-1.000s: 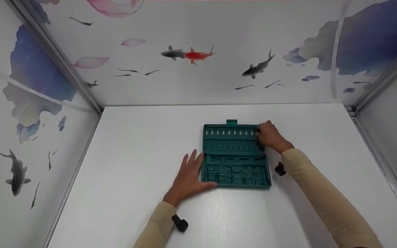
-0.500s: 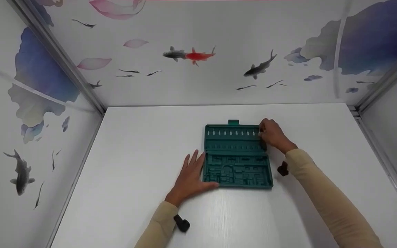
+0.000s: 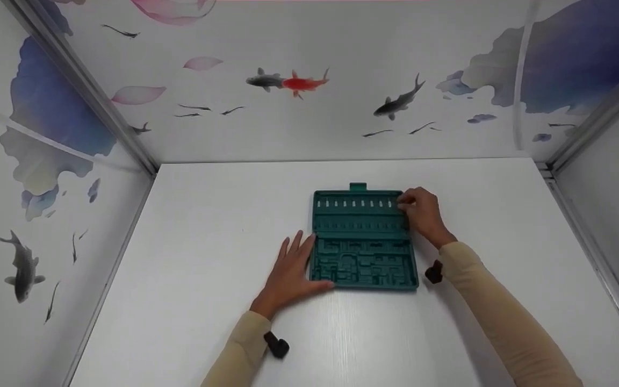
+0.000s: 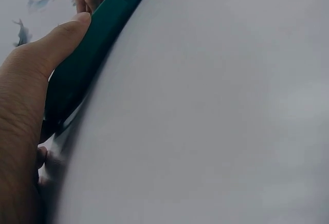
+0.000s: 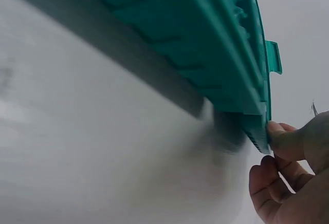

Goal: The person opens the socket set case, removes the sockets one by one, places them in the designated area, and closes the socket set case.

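An unfolded green plastic tool case [image 3: 363,235] lies on the white table, its moulded tray half nearer me. The far half has a row of small pale pegs or slots, and a latch tab [image 3: 358,186] sticks out at its far edge. My left hand [image 3: 289,271] spans the near left corner, fingers spread straight along the left side. Its thumb [image 4: 69,31] rests on the near rim in the left wrist view. My right hand [image 3: 422,212] pinches the right edge of the far half, thumb [image 5: 288,143] against the rim and other fingers curled in the right wrist view.
White panels printed with fish [image 3: 400,99], petals and blue blots stand behind and at both sides of the table [image 3: 223,215]. Metal rails [image 3: 94,97] run along the corners. A small black device [image 3: 277,345] sits at each wrist.
My right hand has shifted slightly at the case's right edge, with its fingers more bent. The left hand keeps its place at the corner. The whole head view has drifted a little.
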`<action>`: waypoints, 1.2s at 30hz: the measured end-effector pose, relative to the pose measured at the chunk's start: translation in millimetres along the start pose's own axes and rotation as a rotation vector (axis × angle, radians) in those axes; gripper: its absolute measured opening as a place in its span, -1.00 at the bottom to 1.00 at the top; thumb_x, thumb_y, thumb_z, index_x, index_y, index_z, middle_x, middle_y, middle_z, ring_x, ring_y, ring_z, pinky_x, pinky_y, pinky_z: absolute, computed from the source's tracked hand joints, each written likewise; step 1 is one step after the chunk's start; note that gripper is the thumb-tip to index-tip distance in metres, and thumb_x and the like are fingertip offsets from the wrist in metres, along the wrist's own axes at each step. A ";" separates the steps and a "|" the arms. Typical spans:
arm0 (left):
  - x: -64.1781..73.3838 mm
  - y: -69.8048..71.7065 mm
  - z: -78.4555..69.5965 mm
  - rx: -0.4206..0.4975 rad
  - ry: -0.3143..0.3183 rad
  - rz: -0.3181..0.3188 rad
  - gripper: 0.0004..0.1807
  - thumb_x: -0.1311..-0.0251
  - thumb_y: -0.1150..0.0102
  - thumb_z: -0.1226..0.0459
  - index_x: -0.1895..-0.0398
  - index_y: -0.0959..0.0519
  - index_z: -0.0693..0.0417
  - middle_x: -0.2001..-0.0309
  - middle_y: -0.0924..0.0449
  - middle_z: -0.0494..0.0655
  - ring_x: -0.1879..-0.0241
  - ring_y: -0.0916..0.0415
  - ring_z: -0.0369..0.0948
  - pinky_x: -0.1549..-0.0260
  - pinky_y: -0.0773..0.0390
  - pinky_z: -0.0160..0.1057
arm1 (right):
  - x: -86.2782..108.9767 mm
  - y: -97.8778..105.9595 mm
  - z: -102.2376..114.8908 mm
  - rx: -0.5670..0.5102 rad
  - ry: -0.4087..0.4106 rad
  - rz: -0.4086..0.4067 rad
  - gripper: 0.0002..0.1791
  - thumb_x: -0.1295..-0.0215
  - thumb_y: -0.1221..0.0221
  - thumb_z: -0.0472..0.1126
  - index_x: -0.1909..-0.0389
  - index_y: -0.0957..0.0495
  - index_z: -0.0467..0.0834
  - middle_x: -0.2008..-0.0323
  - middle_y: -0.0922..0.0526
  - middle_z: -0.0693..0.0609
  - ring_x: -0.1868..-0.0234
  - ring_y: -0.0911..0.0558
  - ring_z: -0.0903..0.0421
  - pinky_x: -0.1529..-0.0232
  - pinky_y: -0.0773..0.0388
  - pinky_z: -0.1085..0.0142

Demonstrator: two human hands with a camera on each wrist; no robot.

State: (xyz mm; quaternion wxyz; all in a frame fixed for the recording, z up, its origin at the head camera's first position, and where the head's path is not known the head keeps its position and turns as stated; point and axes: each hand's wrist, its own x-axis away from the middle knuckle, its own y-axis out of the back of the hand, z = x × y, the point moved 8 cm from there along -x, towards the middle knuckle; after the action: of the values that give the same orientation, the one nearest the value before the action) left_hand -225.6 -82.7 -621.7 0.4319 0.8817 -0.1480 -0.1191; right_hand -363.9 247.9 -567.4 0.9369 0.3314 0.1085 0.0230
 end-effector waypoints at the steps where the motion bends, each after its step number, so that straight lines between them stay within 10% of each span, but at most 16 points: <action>1: 0.2 0.4 0.1 -0.002 0.002 0.003 0.40 -0.12 -0.30 -0.59 -0.85 0.04 -0.12 -0.82 0.12 0.05 -0.80 0.29 0.01 -0.73 0.21 0.15 | 0.9 0.1 -1.3 -0.012 0.000 -0.013 -0.84 -0.50 -0.23 -0.55 0.05 -0.75 -0.41 0.06 -0.71 -0.31 -0.03 -0.66 -0.20 -0.08 -0.60 -0.03; 24: 0.9 0.3 0.3 0.003 0.005 -0.010 0.39 -0.12 -0.29 -0.59 -0.84 -0.01 -0.09 -0.81 0.11 0.08 -0.79 0.27 0.08 -0.71 0.15 0.21 | 31.6 39.2 -17.4 -0.225 -0.152 -0.036 -0.70 -0.66 -0.25 -0.22 -0.20 -0.67 -0.34 -0.08 -0.76 -0.27 -0.03 -0.77 -0.15 0.02 -0.69 0.53; 36: 0.0 0.3 -1.8 -0.020 -0.001 -0.021 0.37 -0.14 -0.32 -0.56 -0.83 -0.06 -0.04 -0.80 0.04 0.12 -0.78 0.20 0.13 -0.70 0.09 0.26 | 82.7 46.3 -44.7 -0.003 -0.226 -0.129 -0.74 -0.62 -0.27 -0.26 -0.14 -0.69 -0.34 0.01 -0.75 -0.28 0.08 -0.58 -0.09 0.13 -0.46 0.56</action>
State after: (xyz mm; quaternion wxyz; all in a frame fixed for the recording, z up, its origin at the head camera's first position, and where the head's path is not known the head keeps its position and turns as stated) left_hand -225.0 -81.6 -620.4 0.4393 0.8787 -0.1379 -0.1256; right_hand -291.7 321.1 -587.8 0.9432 0.3229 0.0234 -0.0748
